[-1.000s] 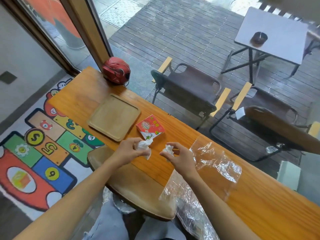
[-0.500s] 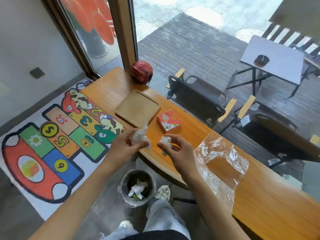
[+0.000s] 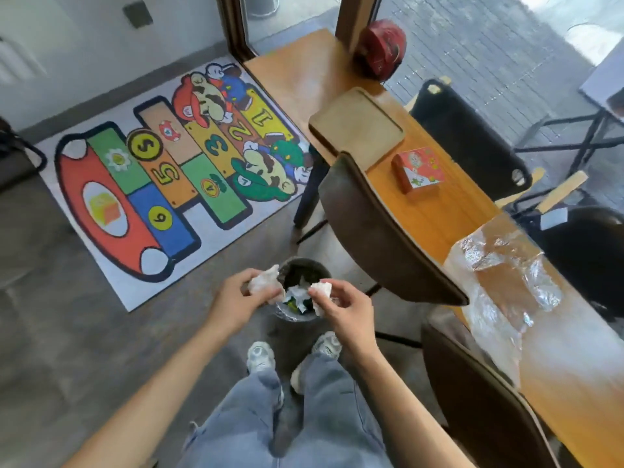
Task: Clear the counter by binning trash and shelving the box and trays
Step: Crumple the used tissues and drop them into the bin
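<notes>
My left hand (image 3: 236, 298) grips a crumpled white tissue (image 3: 263, 282) just over the left rim of a small round bin (image 3: 305, 265) on the floor. My right hand (image 3: 344, 304) grips a second crumpled tissue (image 3: 322, 288) over the bin's right side. The bin holds white and green trash. On the wooden counter (image 3: 439, 228) lie a wooden tray (image 3: 358, 126), a red printed box (image 3: 418, 170) and a crinkled clear plastic bag (image 3: 506, 285).
A dark chair back (image 3: 381, 228) stands between me and the counter, another chair (image 3: 479, 400) lower right. A red helmet (image 3: 381, 49) sits at the counter's far end. A colourful hopscotch mat (image 3: 162, 184) covers the floor left. My shoes (image 3: 260, 358) are right behind the bin.
My view has swung down and left from the counter to the floor. Both hands carried their tissues off the counter edge and now hover over the bin.
</notes>
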